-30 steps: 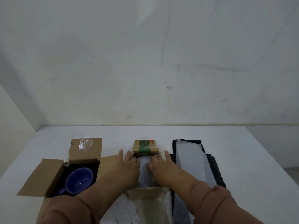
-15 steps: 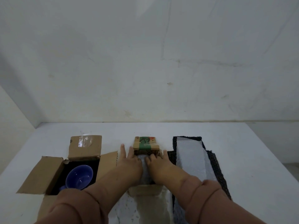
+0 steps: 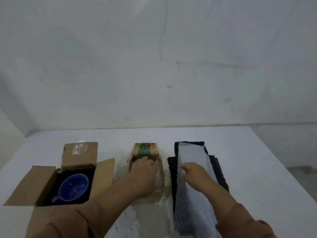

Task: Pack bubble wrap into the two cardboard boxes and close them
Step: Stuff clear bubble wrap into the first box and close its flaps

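Observation:
A small cardboard box (image 3: 145, 149) with a green band stands open at the table's middle. My left hand (image 3: 143, 170) lies palm down inside it, pressing on bubble wrap, of which a pale sliver (image 3: 157, 179) shows beside the palm. A larger cardboard box (image 3: 79, 154) stands open to the left with a blue mug (image 3: 73, 187) on its dark lining. To the right, a long strip of white bubble wrap (image 3: 192, 154) lies on a black bubble sheet (image 3: 218, 166). My right hand (image 3: 194, 173) rests on that strip, thumb at its left edge and fingers curled on it.
The white table (image 3: 248, 169) meets a white wall at the back. Its right edge drops off near the floor. Torn white paper (image 3: 130, 219) lies in front of the small box. My brown sleeves cover the table's near part.
My right hand left the small box and moved right onto the white bubble wrap strip. The left hand stayed in the small box and now covers its opening.

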{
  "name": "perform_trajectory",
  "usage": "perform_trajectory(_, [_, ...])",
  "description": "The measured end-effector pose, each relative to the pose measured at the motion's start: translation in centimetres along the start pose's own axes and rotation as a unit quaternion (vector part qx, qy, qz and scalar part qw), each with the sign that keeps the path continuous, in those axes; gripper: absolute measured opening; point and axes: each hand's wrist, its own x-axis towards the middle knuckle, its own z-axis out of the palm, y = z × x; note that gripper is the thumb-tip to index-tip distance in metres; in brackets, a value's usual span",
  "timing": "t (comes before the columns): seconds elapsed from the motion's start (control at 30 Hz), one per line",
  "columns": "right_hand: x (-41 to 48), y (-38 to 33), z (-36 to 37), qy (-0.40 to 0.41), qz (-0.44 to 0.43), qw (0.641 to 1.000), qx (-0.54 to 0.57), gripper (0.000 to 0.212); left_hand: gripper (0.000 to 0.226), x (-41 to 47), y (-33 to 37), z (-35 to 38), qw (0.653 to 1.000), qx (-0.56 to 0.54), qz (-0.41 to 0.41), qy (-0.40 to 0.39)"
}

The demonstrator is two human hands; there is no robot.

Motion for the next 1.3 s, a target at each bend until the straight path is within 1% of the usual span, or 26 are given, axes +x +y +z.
perform_trajectory(0.07, [-0.6,2.5,0.8,-0.007,0.045,0.999,0.004,0.045,0.048,0.0,2.5,1.4,0.990,-0.105,0.072,0.054])
perform_trajectory(0.1, [-1.0,3.7,1.3,-0.006,0.064,0.998,0.007,0.045,0.045,0.0,3.8,2.1,0.980,-0.169,0.094,0.051])
perform_trajectory(0.17, [-1.5,5.8,2.2,0.010,0.096,0.995,0.003,0.045,0.043,0.2,6.1,3.3,0.961,-0.259,0.098,-0.004])
perform_trajectory(0.23, [-1.6,7.3,3.3,0.029,0.107,0.994,-0.014,0.037,0.046,1.0,8.0,4.5,0.953,-0.291,0.065,-0.056])
perform_trajectory(0.27, [-1.6,7.9,3.8,0.034,0.107,0.993,-0.029,0.031,0.049,1.3,8.9,4.7,0.950,-0.301,0.031,-0.082])
perform_trajectory(0.33, [-1.8,8.8,4.9,0.046,0.096,0.993,-0.049,0.024,0.058,2.1,10.4,5.3,0.932,-0.330,-0.067,-0.134])
perform_trajectory(0.37, [-1.8,9.2,5.2,0.053,0.084,0.994,-0.052,0.023,0.064,2.6,10.9,5.5,0.922,-0.351,-0.104,-0.128])
perform_trajectory(0.43, [-1.9,9.7,5.7,0.061,0.063,0.995,-0.053,0.024,0.069,4.8,10.9,7.5,0.897,-0.405,-0.153,-0.090])
perform_trajectory(0.5, [-1.9,10.1,6.1,0.057,0.060,0.996,-0.041,0.029,0.069,6.9,10.5,9.4,0.858,-0.470,-0.189,-0.084])
perform_trajectory(0.57, [-1.8,10.5,6.4,0.048,0.062,0.997,-0.019,0.034,0.067,6.8,10.7,7.9,0.812,-0.534,-0.224,-0.078])
perform_trajectory(0.63, [-1.9,10.5,6.1,0.044,0.067,0.997,-0.004,0.031,0.066,6.5,10.9,6.7,0.779,-0.569,-0.257,-0.051])
perform_trajectory(0.7, [-1.9,10.5,5.7,0.043,0.064,0.997,0.008,0.030,0.060,7.0,10.9,6.8,0.750,-0.603,-0.269,-0.042])
perform_trajectory(0.77, [-2.0,10.5,5.3,0.043,0.063,0.997,0.023,0.033,0.049,7.0,11.0,6.6,0.725,-0.631,-0.269,-0.066])
perform_trajectory(0.8, [-2.0,10.6,5.2,0.047,0.065,0.996,0.031,0.034,0.048,7.2,11.0,6.6,0.726,-0.625,-0.276,-0.074])
perform_trajectory(0.87, [-2.0,10.7,4.9,0.051,0.074,0.995,0.050,0.035,0.043,7.4,10.8,6.5,0.762,-0.571,-0.296,-0.074])
perform_trajectory(0.9, [-2.1,10.5,4.8,0.049,0.077,0.994,0.059,0.033,0.037,7.5,10.7,6.6,0.782,-0.539,-0.303,-0.077])
perform_trajectory(0.97, [-2.2,10.4,4.7,0.041,0.075,0.994,0.066,0.028,0.030,7.5,10.6,6.7,0.812,-0.497,-0.292,-0.087])
perform_trajectory(1.0, [-2.1,10.4,4.7,0.041,0.072,0.994,0.065,0.024,0.023,7.6,10.5,6.8,0.815,-0.496,-0.285,-0.095])
perform_trajectory(1.03, [-2.1,10.4,4.7,0.040,0.078,0.994,0.068,0.020,0.014,7.6,10.3,7.1,0.809,-0.506,-0.282,-0.098])
perform_trajectory(1.07, [-1.8,10.7,4.9,0.042,0.076,0.993,0.075,0.019,0.007,7.5,10.2,7.1,0.797,-0.527,-0.282,-0.095])
perform_trajectory(1.1, [-1.5,10.9,5.1,0.048,0.073,0.992,0.088,0.023,0.005,7.3,10.1,7.0,0.785,-0.547,-0.277,-0.084])
perform_trajectory(1.13, [-1.3,11.0,5.1,0.053,0.072,0.991,0.102,0.027,0.004,7.0,10.0,6.8,0.779,-0.563,-0.265,-0.076])
perform_trajectory(1.17, [-1.5,10.7,4.8,0.059,0.081,0.988,0.119,0.026,0.005,6.7,9.9,6.7,0.779,-0.575,-0.243,-0.067])
perform_trajectory(1.23, [-2.3,9.6,3.6,0.083,0.098,0.974,0.186,0.016,0.016,6.1,10.0,5.9,0.784,-0.586,-0.198,-0.044])
perform_trajectory(1.3, [-2.8,9.1,2.5,0.116,0.119,0.941,0.295,0.032,0.019,5.5,9.8,4.7,0.789,-0.594,-0.154,-0.020])
